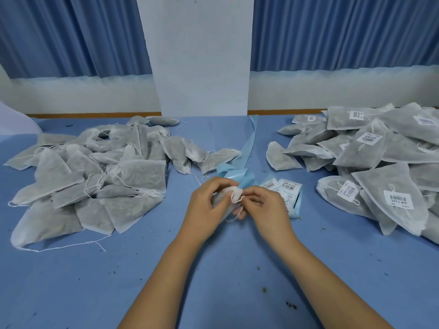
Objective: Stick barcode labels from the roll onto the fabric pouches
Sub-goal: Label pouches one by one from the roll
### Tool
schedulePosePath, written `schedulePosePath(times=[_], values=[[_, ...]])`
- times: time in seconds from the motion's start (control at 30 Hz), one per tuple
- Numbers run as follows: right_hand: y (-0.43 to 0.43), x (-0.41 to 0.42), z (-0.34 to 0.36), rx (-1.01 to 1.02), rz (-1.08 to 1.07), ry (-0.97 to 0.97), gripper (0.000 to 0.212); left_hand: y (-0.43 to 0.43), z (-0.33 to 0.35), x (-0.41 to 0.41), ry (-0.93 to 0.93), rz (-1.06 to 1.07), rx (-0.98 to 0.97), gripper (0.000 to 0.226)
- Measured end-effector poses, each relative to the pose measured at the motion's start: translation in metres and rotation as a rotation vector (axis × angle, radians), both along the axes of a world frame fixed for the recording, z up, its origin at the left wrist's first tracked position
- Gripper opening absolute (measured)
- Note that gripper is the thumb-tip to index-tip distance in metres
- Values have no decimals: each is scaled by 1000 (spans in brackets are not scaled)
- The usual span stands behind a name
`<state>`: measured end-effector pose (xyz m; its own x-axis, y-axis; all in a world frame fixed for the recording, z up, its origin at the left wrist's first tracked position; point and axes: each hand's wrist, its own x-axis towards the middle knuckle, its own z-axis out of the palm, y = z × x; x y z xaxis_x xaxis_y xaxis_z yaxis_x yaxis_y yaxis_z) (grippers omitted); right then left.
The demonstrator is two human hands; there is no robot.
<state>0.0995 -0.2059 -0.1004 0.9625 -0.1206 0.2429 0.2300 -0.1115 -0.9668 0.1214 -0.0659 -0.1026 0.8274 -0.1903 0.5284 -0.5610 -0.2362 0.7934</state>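
Soft, even, bluish light fills the scene and leaves only faint shadows beneath the left hand (207,205) and right hand (264,208) on the table (71,281), while the wide-angle lens bows the curtains (71,36) at the edges and fine detail looks slightly smeared and soft.

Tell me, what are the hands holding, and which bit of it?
One small pouch. The left hand grips its body, and the right hand pinches its bunched top end.
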Motion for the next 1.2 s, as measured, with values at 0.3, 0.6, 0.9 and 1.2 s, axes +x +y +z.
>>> schedulePosePath(times=[0.3, 0.6, 0.9, 1.2], values=[[-17, -7, 15, -193, -63, -205, 13, 9, 8, -5, -55, 109, 0, 16], [-30, -4, 18, -346, -198, -269, 18, 13, 12, -6, -46, 75, 75, 10], [-16, -5, 15, -34, -153, -57, 20, 7, 25, -22, 182, -223, -376, 7], [-6, -11, 10, -489, 36, -269, 11, 15, 13, -11, -13, 3, 85, 21]])
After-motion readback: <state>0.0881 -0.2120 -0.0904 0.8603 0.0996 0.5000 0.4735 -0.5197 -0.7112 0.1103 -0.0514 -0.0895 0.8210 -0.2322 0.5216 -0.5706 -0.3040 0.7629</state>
